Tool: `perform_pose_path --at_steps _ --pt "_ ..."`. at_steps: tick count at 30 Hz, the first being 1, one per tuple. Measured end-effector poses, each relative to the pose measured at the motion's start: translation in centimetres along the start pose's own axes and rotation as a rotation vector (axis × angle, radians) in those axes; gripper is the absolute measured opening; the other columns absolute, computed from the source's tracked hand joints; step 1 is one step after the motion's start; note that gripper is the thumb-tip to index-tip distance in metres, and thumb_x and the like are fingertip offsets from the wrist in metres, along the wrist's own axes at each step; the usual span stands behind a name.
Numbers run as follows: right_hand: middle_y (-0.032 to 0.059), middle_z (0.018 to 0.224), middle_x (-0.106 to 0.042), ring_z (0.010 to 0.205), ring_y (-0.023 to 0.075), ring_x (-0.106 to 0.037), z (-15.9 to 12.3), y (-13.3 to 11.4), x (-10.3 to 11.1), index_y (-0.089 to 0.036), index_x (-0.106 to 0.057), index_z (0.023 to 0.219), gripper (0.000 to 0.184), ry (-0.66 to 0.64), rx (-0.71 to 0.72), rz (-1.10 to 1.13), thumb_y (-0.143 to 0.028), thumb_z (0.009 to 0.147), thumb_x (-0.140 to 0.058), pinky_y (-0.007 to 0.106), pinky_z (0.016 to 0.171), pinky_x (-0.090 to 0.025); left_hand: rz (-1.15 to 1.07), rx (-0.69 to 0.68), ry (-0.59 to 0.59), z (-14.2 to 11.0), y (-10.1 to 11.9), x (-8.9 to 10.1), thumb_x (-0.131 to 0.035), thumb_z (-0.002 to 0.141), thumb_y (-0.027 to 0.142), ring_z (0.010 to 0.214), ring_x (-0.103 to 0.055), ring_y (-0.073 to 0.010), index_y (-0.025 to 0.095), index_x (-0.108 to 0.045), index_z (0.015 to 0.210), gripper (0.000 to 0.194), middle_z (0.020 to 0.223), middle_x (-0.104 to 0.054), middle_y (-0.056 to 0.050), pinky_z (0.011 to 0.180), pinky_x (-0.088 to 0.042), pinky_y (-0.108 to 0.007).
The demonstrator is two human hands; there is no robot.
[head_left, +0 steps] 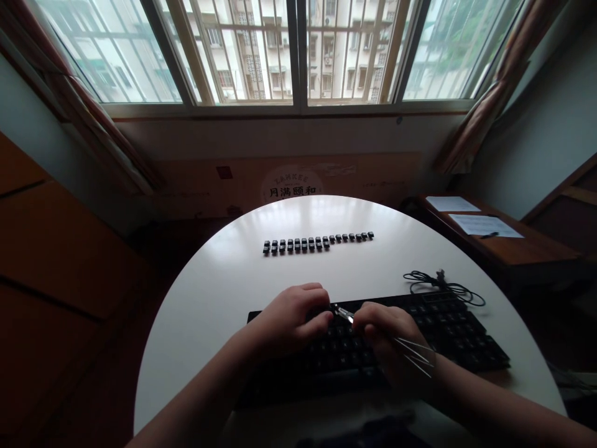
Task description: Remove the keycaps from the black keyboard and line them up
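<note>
A black keyboard [448, 333] lies on the round white table [224, 280] in front of me. My left hand [289, 317] rests on its upper left part, fingers curled at the keys. My right hand [389, 339] is closed round a thin metal keycap puller [342, 313] whose tip meets the keys between my two hands; its wire prongs trail back over my wrist. A row of several removed black keycaps [317, 242] lies further back on the table.
The keyboard's black cable [443, 286] is coiled at the table's right. A wooden side desk [504, 249] with papers [485, 225] and a pen stands at the right. A window [298, 50] and a cardboard panel [291, 180] lie beyond the table.
</note>
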State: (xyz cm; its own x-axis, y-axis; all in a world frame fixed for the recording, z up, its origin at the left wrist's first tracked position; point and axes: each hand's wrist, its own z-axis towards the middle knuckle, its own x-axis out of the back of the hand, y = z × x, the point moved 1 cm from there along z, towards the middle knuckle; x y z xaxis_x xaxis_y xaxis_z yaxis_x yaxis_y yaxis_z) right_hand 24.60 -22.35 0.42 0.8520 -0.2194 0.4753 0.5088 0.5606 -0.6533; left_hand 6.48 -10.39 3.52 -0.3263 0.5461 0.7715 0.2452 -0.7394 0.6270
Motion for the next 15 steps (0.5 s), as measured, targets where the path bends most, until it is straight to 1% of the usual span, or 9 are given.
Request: perform_pose_path --at_steps 3,5,6,7,8,10,12,13,15 --pt "0.0016 0.07 -0.055 0.06 0.0156 -0.053 0.2 -0.2 0.8 -0.022 -0.057 0.089 0.03 0.072 0.034 -0.156 -0.034 0.103 -0.034 0.03 0.056 -0.042 -0.05 0.009 0.003 -0.1 0.2 0.2 -0.049 0.091 0.033 0.075 -0.054 -0.0163 0.02 -0.052 0.079 0.018 0.085 -0.058 -0.002 0.067 -0.044 -0.027" --pt "0.0088 0.088 -0.063 0.081 0.0231 -0.06 0.4 -0.2 1.3 -0.022 -0.062 0.091 0.036 0.107 0.069 -0.291 -0.039 0.103 -0.033 0.038 0.07 -0.049 -0.044 0.031 -0.013 -0.2 0.4 0.3 -0.048 0.092 0.034 0.077 -0.055 -0.0172 0.02 -0.053 0.082 0.018 0.087 -0.06 -0.003 0.068 -0.044 -0.028" --pt "0.0118 0.1 -0.064 0.094 0.0269 -0.061 0.5 -0.1 1.6 -0.022 -0.063 0.094 0.036 0.125 0.096 -0.333 -0.039 0.103 -0.033 0.042 0.078 -0.05 -0.041 0.039 -0.025 -0.2 0.5 0.3 -0.047 0.093 0.034 0.078 -0.055 -0.0179 0.02 -0.054 0.084 0.018 0.089 -0.061 -0.003 0.069 -0.044 -0.029" --pt "0.0134 0.109 -0.064 0.103 0.029 -0.06 0.6 -0.1 1.7 -0.023 -0.064 0.098 0.033 0.135 0.128 -0.342 -0.037 0.103 -0.034 0.045 0.084 -0.05 -0.041 0.041 -0.034 -0.2 0.6 0.4 -0.046 0.094 0.035 0.08 -0.056 -0.0185 0.02 -0.055 0.085 0.019 0.09 -0.061 -0.003 0.07 -0.045 -0.029" --pt "0.0136 0.113 -0.064 0.106 0.0286 -0.06 0.7 0.0 1.8 -0.023 -0.064 0.104 0.029 0.131 0.163 -0.32 -0.032 0.103 -0.036 0.045 0.086 -0.051 -0.048 0.038 -0.042 -0.3 0.7 0.4 -0.045 0.095 0.035 0.081 -0.056 -0.0189 0.02 -0.055 0.087 0.02 0.091 -0.062 -0.004 0.071 -0.045 -0.029" --pt "0.0111 0.104 -0.068 0.093 0.0233 -0.065 0.7 0.2 1.7 -0.023 -0.061 0.116 0.026 0.092 0.227 -0.251 -0.021 0.101 -0.04 0.038 0.077 -0.055 -0.087 0.02 -0.056 -0.3 0.9 0.3 -0.044 0.097 0.037 0.082 -0.056 -0.0188 0.02 -0.057 0.09 0.022 0.091 -0.062 -0.004 0.072 -0.045 -0.029" --pt "0.0061 0.087 -0.068 0.073 0.0173 -0.065 0.7 0.3 1.4 -0.023 -0.059 0.122 0.029 0.049 0.263 -0.244 -0.015 0.098 -0.047 0.029 0.063 -0.053 -0.138 0.007 -0.076 -0.3 1.1 0.2 -0.043 0.099 0.039 0.081 -0.057 -0.0181 0.02 -0.058 0.092 0.025 0.09 -0.062 -0.003 0.073 -0.045 -0.029" --pt "0.0046 0.083 -0.067 0.068 0.0155 -0.064 0.6 0.4 1.2 -0.024 -0.061 0.122 0.029 0.036 0.271 -0.266 -0.014 0.096 -0.051 0.027 0.059 -0.051 -0.157 0.006 -0.095 -0.3 1.2 0.1 -0.042 0.099 0.039 0.082 -0.057 -0.0178 0.02 -0.059 0.093 0.027 0.09 -0.063 -0.003 0.073 -0.045 -0.028" --pt "0.0042 0.083 -0.068 0.067 0.0142 -0.064 0.5 0.6 0.8 -0.023 -0.064 0.118 0.027 0.03 0.279 -0.307 -0.015 0.093 -0.059 0.025 0.057 -0.05 -0.172 0.012 -0.133 -0.2 1.4 0.0 -0.042 0.1 0.04 0.082 -0.057 -0.0176 0.019 -0.06 0.094 0.028 0.09 -0.063 -0.003 0.074 -0.046 -0.028"
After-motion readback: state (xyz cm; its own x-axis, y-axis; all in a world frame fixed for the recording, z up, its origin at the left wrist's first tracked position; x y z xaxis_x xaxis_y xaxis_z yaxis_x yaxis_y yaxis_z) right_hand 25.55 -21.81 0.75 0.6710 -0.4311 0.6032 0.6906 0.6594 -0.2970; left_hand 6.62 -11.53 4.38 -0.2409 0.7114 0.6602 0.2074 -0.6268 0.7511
